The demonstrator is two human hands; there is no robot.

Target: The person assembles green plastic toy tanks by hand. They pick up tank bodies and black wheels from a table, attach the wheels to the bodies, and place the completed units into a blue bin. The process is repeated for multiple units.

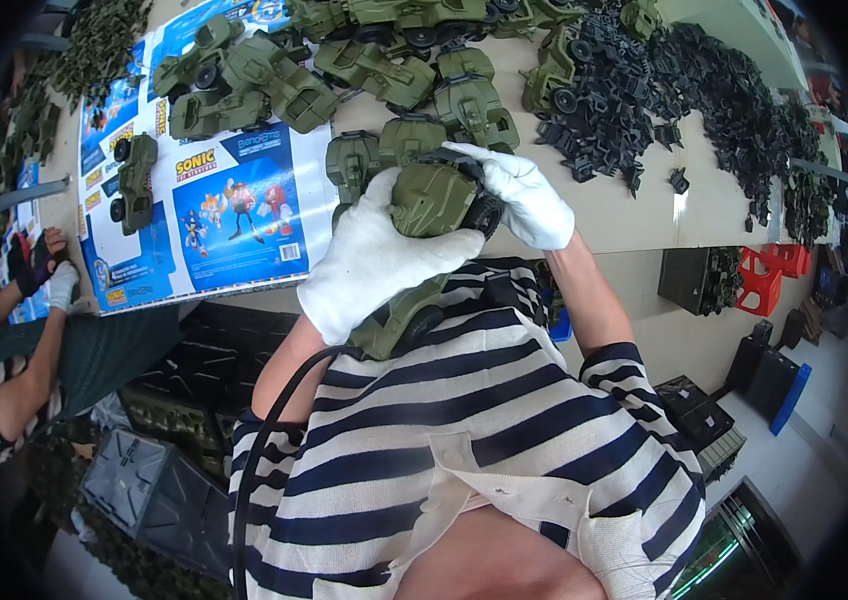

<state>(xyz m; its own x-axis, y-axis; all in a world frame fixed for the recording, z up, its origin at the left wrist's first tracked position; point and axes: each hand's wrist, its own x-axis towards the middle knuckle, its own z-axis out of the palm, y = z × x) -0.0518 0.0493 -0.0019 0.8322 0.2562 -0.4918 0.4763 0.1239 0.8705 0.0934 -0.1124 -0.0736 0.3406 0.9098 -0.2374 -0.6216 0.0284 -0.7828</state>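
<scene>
Pale worktable point(634, 215) runs across the upper view, its left part covered by a blue-and-white printed sheet point(244, 215) with cartoon figures on it. Green toy vehicles point(284, 85) crowd the sheet's far side, some overlapping, and a few stand just beyond the hands, filling the table there; another vehicle point(134, 180) lies apart at the left. To the right spreads a heap of small dark parts point(594, 110) (one loose part point(679, 181) sits off by itself). A red stool-like piece point(759, 278) stands past the table's right end, a grey crate point(144, 490) is at lower left, and a co-worker's gloved hand point(62, 285) rests by the left table edge. Close before the striped shirt point(444, 400), the green toy vehicle in hand point(434, 200) is held between two white-gloved hands, near the table's front edge. The left hand point(384, 255) wraps its side and hides its middle; the right hand point(529, 200) grasps its far right end, fingers beside a black wheel point(485, 214). Below the left hand shows a green section point(394, 320) with a dark wheel; whether it belongs to the same vehicle, I cannot tell.
</scene>
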